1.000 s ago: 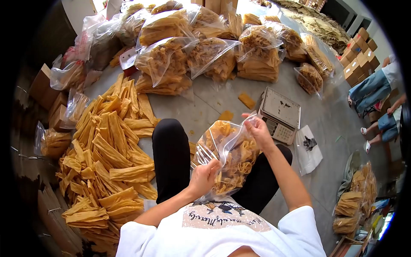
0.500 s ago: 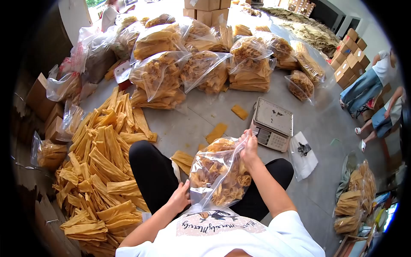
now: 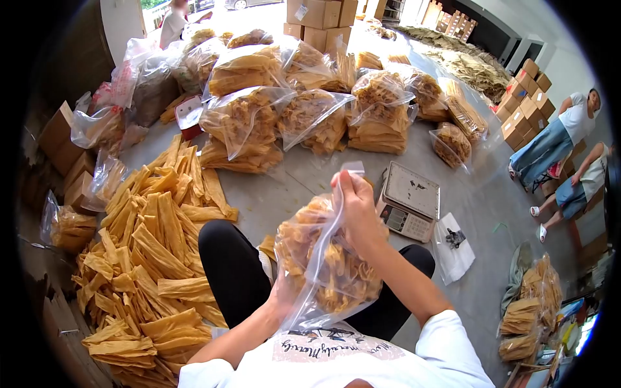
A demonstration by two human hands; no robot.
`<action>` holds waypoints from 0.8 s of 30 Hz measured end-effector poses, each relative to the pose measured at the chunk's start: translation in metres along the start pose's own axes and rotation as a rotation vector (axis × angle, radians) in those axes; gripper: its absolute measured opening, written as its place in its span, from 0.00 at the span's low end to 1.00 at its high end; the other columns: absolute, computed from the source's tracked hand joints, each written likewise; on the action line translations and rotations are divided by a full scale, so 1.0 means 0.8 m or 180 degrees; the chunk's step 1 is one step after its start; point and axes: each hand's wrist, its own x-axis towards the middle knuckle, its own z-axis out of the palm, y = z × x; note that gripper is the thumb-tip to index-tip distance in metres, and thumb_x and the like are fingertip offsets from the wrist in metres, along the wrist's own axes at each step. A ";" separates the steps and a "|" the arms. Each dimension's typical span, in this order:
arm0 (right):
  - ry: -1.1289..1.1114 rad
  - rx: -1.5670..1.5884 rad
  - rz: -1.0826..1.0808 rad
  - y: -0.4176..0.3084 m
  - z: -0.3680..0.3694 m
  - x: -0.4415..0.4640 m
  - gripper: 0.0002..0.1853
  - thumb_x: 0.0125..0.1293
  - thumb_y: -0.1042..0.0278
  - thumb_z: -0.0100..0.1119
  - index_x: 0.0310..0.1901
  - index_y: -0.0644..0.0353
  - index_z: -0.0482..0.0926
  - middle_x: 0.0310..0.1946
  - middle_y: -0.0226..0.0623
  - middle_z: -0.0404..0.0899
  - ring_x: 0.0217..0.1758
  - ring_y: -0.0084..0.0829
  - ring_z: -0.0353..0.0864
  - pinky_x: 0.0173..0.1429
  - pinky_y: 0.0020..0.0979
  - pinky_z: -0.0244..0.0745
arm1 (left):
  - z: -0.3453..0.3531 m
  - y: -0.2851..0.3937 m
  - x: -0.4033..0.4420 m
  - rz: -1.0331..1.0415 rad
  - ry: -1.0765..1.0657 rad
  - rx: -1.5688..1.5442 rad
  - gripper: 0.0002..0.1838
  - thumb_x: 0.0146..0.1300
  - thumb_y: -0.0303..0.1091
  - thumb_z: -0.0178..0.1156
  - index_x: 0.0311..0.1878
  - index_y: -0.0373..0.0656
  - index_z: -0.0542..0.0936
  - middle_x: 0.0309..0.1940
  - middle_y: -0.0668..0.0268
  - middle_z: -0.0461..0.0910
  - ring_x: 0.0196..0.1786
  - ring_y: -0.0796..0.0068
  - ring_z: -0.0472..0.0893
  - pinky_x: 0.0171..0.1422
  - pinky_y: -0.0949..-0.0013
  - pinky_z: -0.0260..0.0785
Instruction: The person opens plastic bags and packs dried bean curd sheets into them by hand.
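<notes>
A clear plastic bag (image 3: 323, 271) full of curled, yellow-brown dried tofu skin is held up in front of my shirt, between my knees. Its top edge is pinched in my right hand (image 3: 356, 204), with a bit of plastic sticking up past the fingers. My left hand (image 3: 283, 299) grips the bag's lower left side; its fingers are partly hidden behind the plastic and blurred. To my left lies a large heap of flat dried tofu skin strips (image 3: 152, 239). A digital scale (image 3: 409, 197) sits on the floor just beyond my right hand.
Filled clear bags (image 3: 242, 119) stand in rows ahead. A white plastic bag (image 3: 453, 249) with a dark item lies right of the scale. Cardboard boxes (image 3: 314, 13) are stacked behind. Two people (image 3: 569, 129) are at the right, another person (image 3: 173, 22) at the far left.
The bag has been lifted and tilted toward me. My right hand has moved up and left with its top edge. My left hand has slid from the bag's edge to behind its side.
</notes>
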 end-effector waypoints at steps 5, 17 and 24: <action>-0.0796 -0.0909 -0.1771 -0.087 0.046 0.030 0.15 0.69 0.60 0.47 0.30 0.62 0.74 0.13 0.20 0.61 0.18 0.12 0.56 0.21 0.20 0.50 | 0.058 0.058 0.044 0.0675 -0.0506 0.0258 0.34 0.62 0.63 0.43 0.64 0.50 0.63 0.59 0.65 0.67 0.60 0.66 0.68 0.64 0.59 0.63; 0.0549 -0.3485 -0.2623 -0.056 -0.117 0.303 0.10 0.57 0.73 0.56 0.42 0.60 0.78 0.35 0.44 0.80 0.39 0.41 0.80 0.44 0.34 0.73 | 0.236 0.374 0.226 0.3370 -0.0417 0.3808 0.23 0.65 0.39 0.53 0.62 0.42 0.66 0.49 0.62 0.76 0.48 0.75 0.77 0.50 0.73 0.69; -0.2890 -0.3419 -0.0595 0.138 -0.161 0.202 0.08 0.56 0.78 0.55 0.39 0.64 0.77 0.32 0.44 0.81 0.35 0.35 0.82 0.41 0.31 0.75 | 0.026 0.370 0.059 0.1024 0.0252 0.7766 0.25 0.61 0.36 0.58 0.61 0.38 0.69 0.47 0.58 0.78 0.50 0.73 0.77 0.55 0.70 0.69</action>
